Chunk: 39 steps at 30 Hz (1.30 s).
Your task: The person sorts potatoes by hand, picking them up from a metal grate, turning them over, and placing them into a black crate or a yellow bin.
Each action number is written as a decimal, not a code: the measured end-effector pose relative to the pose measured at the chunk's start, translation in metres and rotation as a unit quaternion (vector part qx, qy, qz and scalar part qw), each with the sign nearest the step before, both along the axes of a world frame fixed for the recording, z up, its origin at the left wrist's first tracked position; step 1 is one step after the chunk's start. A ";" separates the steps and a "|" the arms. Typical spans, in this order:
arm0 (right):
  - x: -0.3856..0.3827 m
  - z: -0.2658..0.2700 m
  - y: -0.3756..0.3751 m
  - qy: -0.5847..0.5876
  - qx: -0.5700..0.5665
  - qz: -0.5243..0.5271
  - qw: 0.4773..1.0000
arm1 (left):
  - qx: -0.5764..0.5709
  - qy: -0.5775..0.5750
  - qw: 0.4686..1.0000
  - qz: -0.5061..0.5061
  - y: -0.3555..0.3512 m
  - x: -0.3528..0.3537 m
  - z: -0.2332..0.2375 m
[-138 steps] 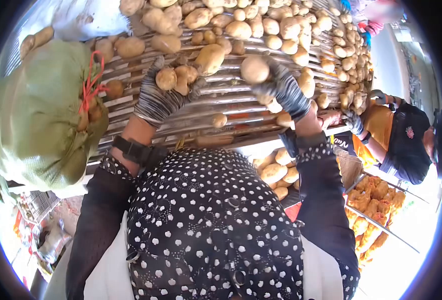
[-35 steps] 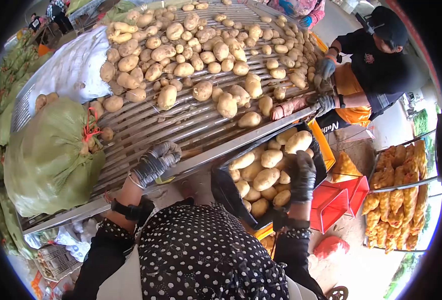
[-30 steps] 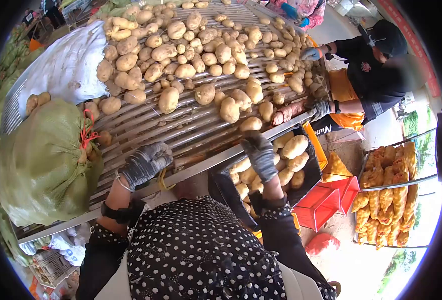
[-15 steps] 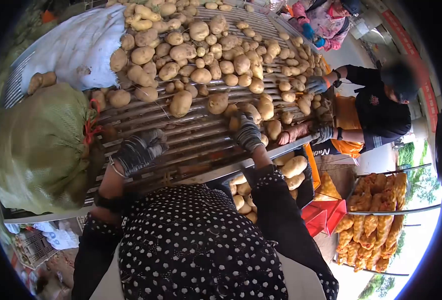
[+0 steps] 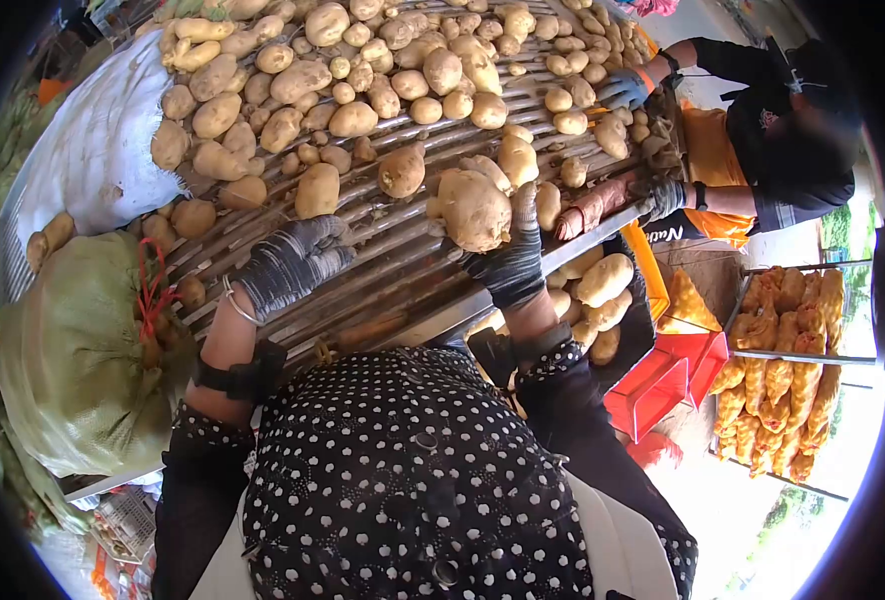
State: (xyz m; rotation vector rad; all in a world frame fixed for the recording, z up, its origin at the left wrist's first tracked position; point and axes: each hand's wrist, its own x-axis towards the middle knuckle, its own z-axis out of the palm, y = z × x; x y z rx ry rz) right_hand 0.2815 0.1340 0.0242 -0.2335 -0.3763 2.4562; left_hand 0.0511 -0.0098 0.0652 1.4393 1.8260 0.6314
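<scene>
My right hand, in a dark striped glove, grips a large potato just above the near metal edge of the slatted table. In a matching glove, my left hand hovers over the metal slats with its fingers loosely apart and nothing visible in them. A potato lies just beyond its fingertips, and another potato rests between the two hands, farther up. Many more potatoes cover the far part of the slats.
A tied green sack stands at the left, below a white woven sheet. A co-worker with gloved hands is at the right edge. A black crate of potatoes, a red container and netted sacks are lower right.
My right hand has taken hold of a large potato and lifted it. My left hand has shifted slightly up and its fingers have spread. The whole view has shifted.
</scene>
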 end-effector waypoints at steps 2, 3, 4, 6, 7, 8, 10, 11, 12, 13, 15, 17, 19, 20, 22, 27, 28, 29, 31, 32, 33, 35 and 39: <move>-0.004 0.000 0.002 -0.001 -0.012 -0.003 1.000 | 0.014 -0.016 1.000 0.007 0.006 0.004 -0.004; -0.006 0.000 0.002 0.000 -0.020 -0.003 1.000 | 0.007 -0.054 0.998 0.017 0.008 0.006 -0.007; -0.009 0.000 0.003 -0.004 -0.033 -0.003 0.999 | 0.000 -0.091 0.996 0.027 0.011 0.008 -0.007; -0.012 -0.004 0.004 -0.019 -0.035 -0.002 0.999 | -0.040 -0.121 0.992 0.012 0.020 0.015 0.000; -0.013 -0.005 0.005 -0.034 -0.034 -0.002 0.999 | -0.077 -0.151 0.986 -0.006 0.023 0.015 0.003; -0.015 -0.005 0.004 -0.035 -0.035 0.000 0.999 | -0.077 -0.153 0.985 -0.004 0.025 0.014 -0.001; -0.017 -0.004 0.002 -0.064 0.002 -0.016 0.998 | -0.033 -0.058 0.994 -0.082 0.026 0.012 -0.014; -0.018 -0.002 0.000 -0.066 0.001 -0.013 0.998 | -0.034 -0.060 0.994 -0.079 0.026 0.014 -0.018; -0.019 0.000 -0.002 -0.081 0.028 -0.009 0.996 | 0.003 -0.147 0.989 -0.028 0.027 0.019 -0.022; -0.020 0.001 -0.005 -0.096 0.053 -0.005 0.994 | 0.039 -0.231 0.972 0.025 0.027 0.025 -0.023; -0.024 0.002 -0.014 -0.117 0.059 -0.004 0.991 | 0.046 -0.224 0.973 0.030 0.029 0.037 -0.013; -0.031 0.002 -0.020 -0.118 0.052 0.004 0.992 | 0.146 -0.095 0.985 0.007 0.031 0.041 -0.029; -0.039 -0.003 -0.024 -0.117 0.062 0.010 0.991 | 0.167 -0.048 0.985 -0.001 0.034 0.045 -0.036; -0.041 0.000 -0.026 -0.121 0.064 0.005 0.991 | 0.177 -0.067 0.982 0.007 0.036 0.044 -0.038; -0.045 0.002 -0.029 -0.124 0.064 -0.002 0.990 | 0.135 -0.081 0.987 0.017 0.037 0.041 -0.033; -0.050 -0.008 -0.030 -0.169 0.073 0.015 0.983 | 0.105 -0.057 0.992 0.034 0.038 0.039 -0.040; -0.050 -0.005 -0.032 -0.149 0.013 0.028 0.988 | 0.104 -0.066 0.992 0.031 0.037 0.039 -0.041; -0.050 -0.007 -0.031 -0.149 0.012 0.030 0.988 | 0.103 -0.065 0.992 0.032 0.035 0.040 -0.042; -0.052 -0.014 -0.029 -0.099 -0.028 0.066 0.993 | 0.136 -0.058 0.988 0.040 0.030 0.041 -0.042; -0.052 -0.014 -0.030 -0.099 -0.029 0.068 0.992 | 0.134 -0.057 0.988 0.042 0.029 0.040 -0.041; -0.052 -0.015 -0.031 -0.128 0.030 0.061 0.989 | 0.115 -0.030 0.992 0.034 0.028 0.040 -0.039; -0.053 -0.017 -0.031 -0.156 0.088 0.056 0.982 | 0.093 -0.001 0.995 0.027 0.027 0.037 -0.035; -0.051 -0.026 -0.036 -0.172 0.150 0.056 0.972 | 0.086 0.105 0.990 -0.040 0.024 0.031 -0.030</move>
